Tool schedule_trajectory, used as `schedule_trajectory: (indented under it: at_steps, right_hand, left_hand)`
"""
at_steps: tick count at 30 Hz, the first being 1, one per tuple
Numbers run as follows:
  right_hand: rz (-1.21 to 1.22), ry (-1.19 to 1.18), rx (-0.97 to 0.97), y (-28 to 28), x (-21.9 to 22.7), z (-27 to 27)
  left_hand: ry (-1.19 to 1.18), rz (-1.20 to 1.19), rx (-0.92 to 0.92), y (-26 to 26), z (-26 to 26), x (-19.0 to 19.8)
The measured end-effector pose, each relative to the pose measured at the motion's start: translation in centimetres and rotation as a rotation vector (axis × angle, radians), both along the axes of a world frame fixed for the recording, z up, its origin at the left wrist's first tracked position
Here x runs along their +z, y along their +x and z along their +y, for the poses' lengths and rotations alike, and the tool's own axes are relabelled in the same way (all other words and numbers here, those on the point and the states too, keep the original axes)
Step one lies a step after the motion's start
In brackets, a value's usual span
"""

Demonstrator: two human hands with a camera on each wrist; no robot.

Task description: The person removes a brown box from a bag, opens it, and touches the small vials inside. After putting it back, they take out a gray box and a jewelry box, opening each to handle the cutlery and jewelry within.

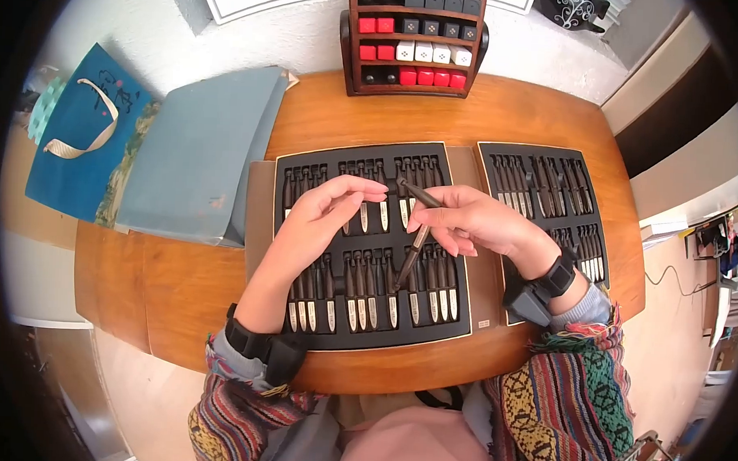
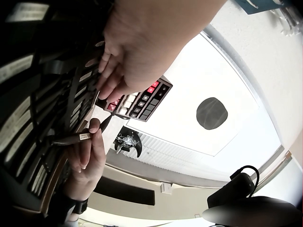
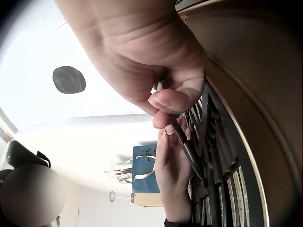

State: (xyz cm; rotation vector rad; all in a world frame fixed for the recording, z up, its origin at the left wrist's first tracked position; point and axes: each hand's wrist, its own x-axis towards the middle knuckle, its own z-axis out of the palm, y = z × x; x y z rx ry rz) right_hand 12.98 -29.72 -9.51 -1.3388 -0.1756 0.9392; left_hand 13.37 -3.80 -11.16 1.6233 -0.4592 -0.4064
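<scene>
My right hand [image 1: 477, 220] pinches a slim dark pen-like stick [image 1: 415, 252] with its lower end pointing down over the left tray. Another dark tapered piece [image 1: 423, 197] juts from the same grip toward upper left. In the right wrist view, the stick [image 3: 189, 150] runs out from under the fingertips, and curled fingers hide its upper part. My left hand [image 1: 322, 213] hovers above the tray's left half, fingers together and loosely bent, with nothing visible in it. The left tray [image 1: 360, 240] is black and holds rows of similar sticks with pale labels.
A second black tray [image 1: 540, 222] of sticks lies to the right. Behind stands a small wooden shelf [image 1: 350, 67] with red, white and black cubes. A blue-grey box [image 1: 193, 151] and a blue gift bag [image 1: 70, 167] occupy the left of the wooden table [image 1: 180, 281].
</scene>
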Motion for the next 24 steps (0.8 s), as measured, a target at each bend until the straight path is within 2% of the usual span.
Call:
schedule_trajectory:
  at_steps: [5,8,9,13,22,24]
  right_hand:
    - [-0.009,0.037,-0.118,-0.29,-0.12,0.05]
    - [-0.022,0.122,-0.320,-0.38,-0.62,0.31]
    - [-0.027,0.171,-0.265,-0.06,-0.92,-0.35]
    - [-0.013,0.177,-0.282,-0.24,-0.54,-0.26]
    - [-0.058,0.271,-0.356,-0.56,-0.45,0.32]
    - [-0.072,0.287,-0.360,-0.51,-0.56,0.31]
  left_hand:
    - [0.007,-0.005,-0.006,0.04,-0.09,-0.16]
    - [-0.023,-0.015,-0.012,-0.09,-0.30,-0.11]
    - [-0.024,-0.020,-0.021,-0.17,-0.44,0.16]
    - [0.002,0.048,-0.042,-0.35,-0.32,0.55]
    - [0.053,-0.054,-0.019,-0.21,-0.38,-0.36]
    - [0.053,0.011,-0.023,-0.16,-0.28,-0.26]
